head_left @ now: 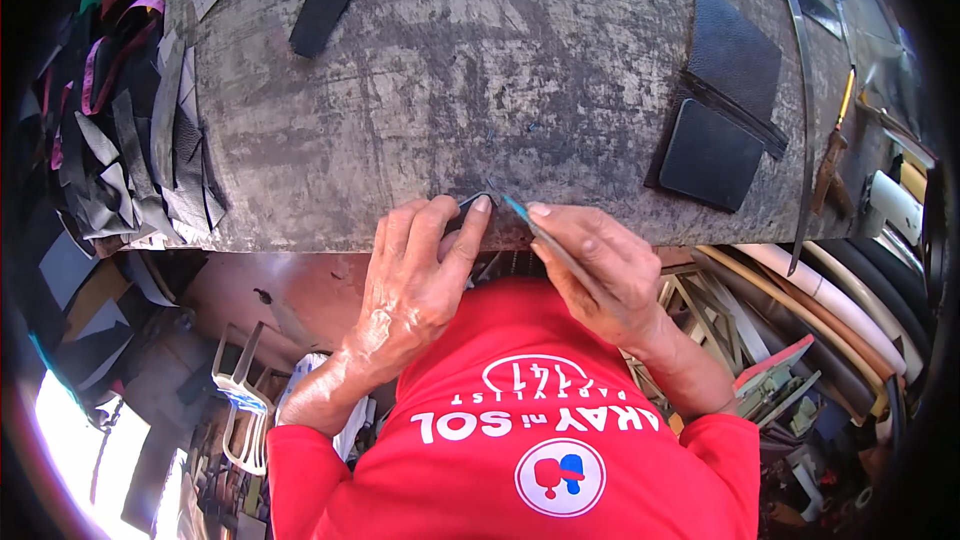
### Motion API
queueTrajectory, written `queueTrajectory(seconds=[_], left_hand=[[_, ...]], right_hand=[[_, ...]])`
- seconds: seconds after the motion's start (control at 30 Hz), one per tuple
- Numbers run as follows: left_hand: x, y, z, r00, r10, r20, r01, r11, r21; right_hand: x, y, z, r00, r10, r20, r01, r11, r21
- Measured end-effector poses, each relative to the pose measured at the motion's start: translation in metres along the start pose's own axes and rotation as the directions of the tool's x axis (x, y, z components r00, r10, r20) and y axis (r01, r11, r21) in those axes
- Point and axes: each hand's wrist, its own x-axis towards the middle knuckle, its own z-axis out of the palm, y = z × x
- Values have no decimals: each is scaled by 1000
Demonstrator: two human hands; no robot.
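My left hand (410,265) is at the front edge of the worktable, thumb and forefinger closed on a small black piece (464,211) that looks like leather. Most of that piece is hidden under the fingers. Just to its right, my right hand (605,265) grips a slender pointed tool (516,208) with a teal part near its thin tip. The tip points up and left, close to my left thumb. Whether it is a blade or an awl cannot be made out.
Black leather pieces (735,50) and a flat black rectangular piece (712,155) lie at the right, beside a long metal strip (803,70) and a brown-handled tool (830,165). Dark scraps (140,160) crowd the left edge. A small black piece (321,13) lies farther back. Rolled material (830,300) is below right.
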Motion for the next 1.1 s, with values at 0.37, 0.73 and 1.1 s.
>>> queueTrajectory(seconds=[0.37, 0.73, 1.1], left_hand=[[-1, 8, 5, 999, -42, -4, 42, 999, 21], [0, 4, 4, 1000, -27, 8, 28, 1000, -13], [-1, 3, 7, 999, -33, -12, 33, 999, -32]], right_hand=[[3, -5, -4, 995, -12, 102, 13, 1000, -8], [4, -3, -13, 970, 36, 241, -43, 999, 26], [12, -5, -3, 982, 43, 184, -46, 999, 11]])
